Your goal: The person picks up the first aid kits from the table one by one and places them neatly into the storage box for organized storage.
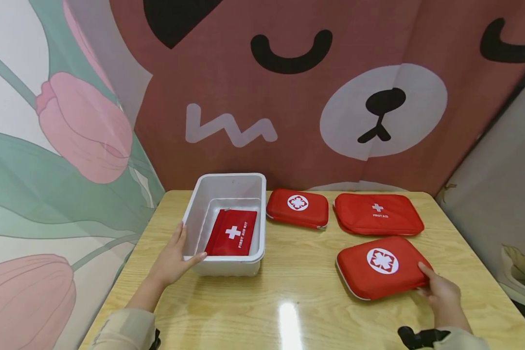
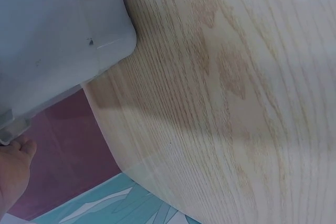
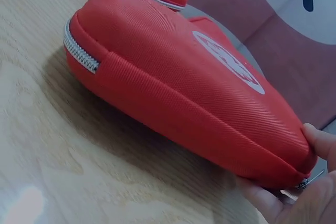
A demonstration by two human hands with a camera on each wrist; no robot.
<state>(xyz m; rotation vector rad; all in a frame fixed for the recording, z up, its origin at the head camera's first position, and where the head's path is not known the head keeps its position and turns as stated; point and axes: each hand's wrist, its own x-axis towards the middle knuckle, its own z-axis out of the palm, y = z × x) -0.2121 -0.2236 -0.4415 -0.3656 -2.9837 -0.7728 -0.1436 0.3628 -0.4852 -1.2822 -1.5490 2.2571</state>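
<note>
My left hand [image 1: 170,261] grips a white plastic bin [image 1: 262,218] at its near left corner, thumb over the front rim and fingers along the left side. Inside the bin lies a flat red first aid pouch [image 1: 226,243] with a white cross and lettering. My right hand [image 1: 442,290] holds a red zippered first aid case [image 1: 363,274] by its right end, thumb on top and fingers underneath. The right wrist view shows this case [image 3: 173,82] tilted, with a shadow on the table beneath it. The left wrist view catches the bin's outer wall [image 2: 58,24].
On the wooden table [image 1: 297,272], a smaller red case [image 1: 280,201] lies right of the bin. A wider red first aid bag [image 1: 354,214] lies behind the held case. A cloth with a printed bear [image 1: 297,107] hangs at the table's back edge.
</note>
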